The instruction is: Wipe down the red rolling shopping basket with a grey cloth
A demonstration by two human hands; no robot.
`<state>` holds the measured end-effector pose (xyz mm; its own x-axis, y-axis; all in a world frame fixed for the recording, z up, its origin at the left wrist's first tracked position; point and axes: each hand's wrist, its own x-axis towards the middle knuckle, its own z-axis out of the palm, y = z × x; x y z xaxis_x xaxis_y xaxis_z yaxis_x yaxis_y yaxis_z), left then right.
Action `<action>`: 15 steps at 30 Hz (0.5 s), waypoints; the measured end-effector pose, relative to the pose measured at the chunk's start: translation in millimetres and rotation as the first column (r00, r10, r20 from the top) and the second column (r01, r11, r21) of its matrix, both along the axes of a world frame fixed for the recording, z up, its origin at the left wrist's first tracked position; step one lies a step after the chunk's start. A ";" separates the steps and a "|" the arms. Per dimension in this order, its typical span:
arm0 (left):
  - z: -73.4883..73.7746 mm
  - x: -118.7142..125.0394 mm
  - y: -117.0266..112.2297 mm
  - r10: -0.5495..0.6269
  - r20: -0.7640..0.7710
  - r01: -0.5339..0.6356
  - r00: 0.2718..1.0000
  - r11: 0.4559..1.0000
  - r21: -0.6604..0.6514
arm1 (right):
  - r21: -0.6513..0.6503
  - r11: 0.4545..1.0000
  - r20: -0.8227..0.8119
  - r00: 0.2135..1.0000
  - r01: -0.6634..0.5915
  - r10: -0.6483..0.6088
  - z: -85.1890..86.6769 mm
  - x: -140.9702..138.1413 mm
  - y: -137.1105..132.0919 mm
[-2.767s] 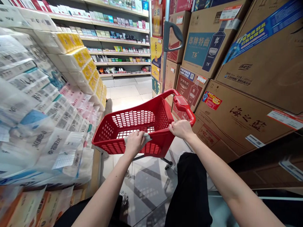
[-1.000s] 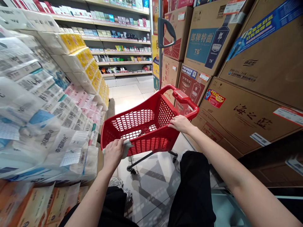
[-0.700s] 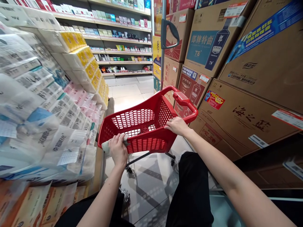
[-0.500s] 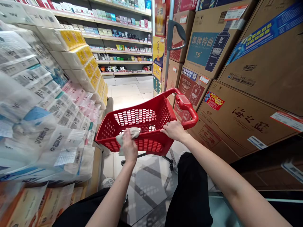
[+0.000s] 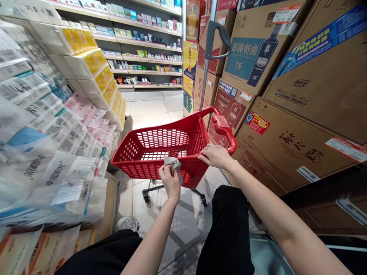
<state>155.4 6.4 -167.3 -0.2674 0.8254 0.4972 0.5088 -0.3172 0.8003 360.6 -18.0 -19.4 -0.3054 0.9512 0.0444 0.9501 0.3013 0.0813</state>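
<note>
A red plastic shopping cart with perforated basket walls stands in front of me, its handle turned to the right. My left hand presses a pale grey-green cloth against the near rim and side wall. The cloth is folded over the rim and hangs partly down the outside. My right hand grips the basket's near rim at the handle end, fingers curled over the edge. Inside, the basket's visible part holds nothing.
Packs of tissue paper are stacked along the left. Cardboard cartons rise on the right, with a metal pole bearing a grey handle before them. Shelves of small boxed goods stand at the back. A cart caster rests on the tiled floor.
My left hand has slid the cloth rightward along the near rim, closer to my right hand. My right hand keeps its hold. The view has shifted slightly.
</note>
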 end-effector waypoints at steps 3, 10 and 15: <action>-1.9 21.2 -3.6 0.011 0.005 -0.011 1.000 1.000 -0.023 | 0.013 1.000 -0.007 1.000 0.004 -0.003 -2.5 -5.7 1.0; -31.9 42.4 -19.6 -0.283 -0.117 0.279 0.952 0.959 -0.055 | 0.048 0.999 -0.031 0.999 0.010 -0.009 -2.1 -14.7 -0.1; -32.6 30.5 -15.1 -0.365 -0.136 0.359 0.921 0.931 -0.066 | 0.056 0.998 -0.036 0.999 0.003 -0.001 -2.8 -15.5 -1.9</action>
<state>185.8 -8.7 -199.9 0.1253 0.8719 0.4733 0.4752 -0.4716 0.7429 345.1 -19.9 -22.1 -0.3011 0.9474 0.1080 0.9531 0.2957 0.0641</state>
